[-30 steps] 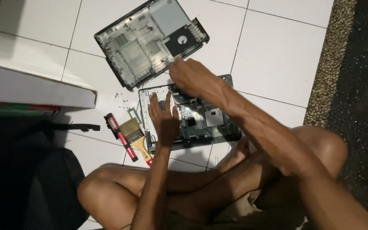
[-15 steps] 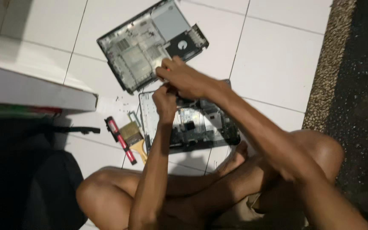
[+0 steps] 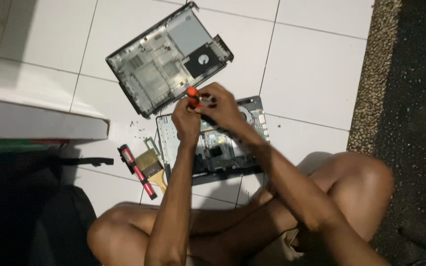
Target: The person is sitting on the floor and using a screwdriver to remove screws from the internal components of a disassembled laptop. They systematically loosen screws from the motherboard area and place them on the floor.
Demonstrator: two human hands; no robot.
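White floor tiles [image 3: 311, 74] filled the view, edged at the right by a speckled strip and dark ground. The person sat cross-legged on them. An orange-handled screwdriver [image 3: 192, 94] was held just above the top edge of the opened laptop base [image 3: 213, 148], between the two hands. The left hand [image 3: 186, 117] had its fingers curled tight around the handle; the right hand [image 3: 220, 106] pinched at the tool's other end, fingers bunched together. The base lay flat with its circuit board and fan exposed. Just beyond it the removed bottom cover [image 3: 166, 61] lay inside-up, a shallow shell holding a dark square panel and a grey plate. Left of the base lay a paintbrush [image 3: 151, 165] and a red-and-black bar-shaped tool [image 3: 136, 170]; small screws [image 3: 136, 123] were scattered nearby. Half a second before, both hands had been closer to the cover's edge, with no orange handle showing.
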